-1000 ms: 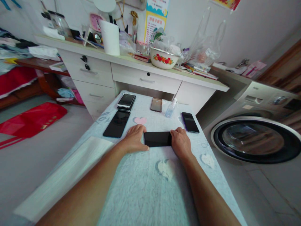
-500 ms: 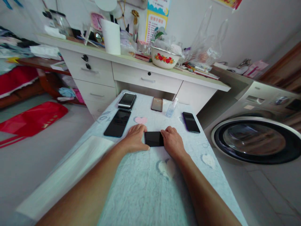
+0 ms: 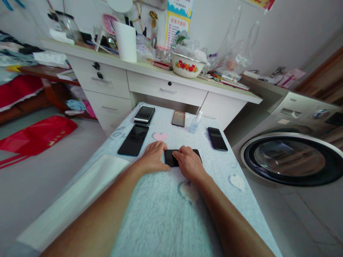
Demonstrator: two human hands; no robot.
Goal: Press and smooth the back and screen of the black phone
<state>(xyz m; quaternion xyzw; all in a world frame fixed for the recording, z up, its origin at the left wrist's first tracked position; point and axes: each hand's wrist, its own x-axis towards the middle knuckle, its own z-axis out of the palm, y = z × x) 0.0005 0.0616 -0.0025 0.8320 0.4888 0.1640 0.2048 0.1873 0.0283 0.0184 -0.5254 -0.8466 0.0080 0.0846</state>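
Note:
A black smartphone (image 3: 169, 159) lies screen up and crosswise on the cloth-covered table. My left hand (image 3: 154, 157) grips its left end, fingers at the far edge and thumb at the near corner. Over the middle of the screen rests my right hand (image 3: 189, 161), its fingers bunched together and pressed down on the glass. Whatever those fingertips may hold is too small to make out. The right hand covers part of the phone, whose far right corner shows behind it.
To the left lie a large dark phone (image 3: 134, 140) and a stack of phones (image 3: 144, 114). Farther back are a phone case (image 3: 178, 118) and a clear spray bottle (image 3: 195, 122). Another phone (image 3: 217, 139) lies at right. A washing machine (image 3: 284, 117) stands beyond the table's right side.
My right hand has slid left from the phone's right end to the middle of its screen, uncovering the right corner. The left hand and the phone have stayed put.

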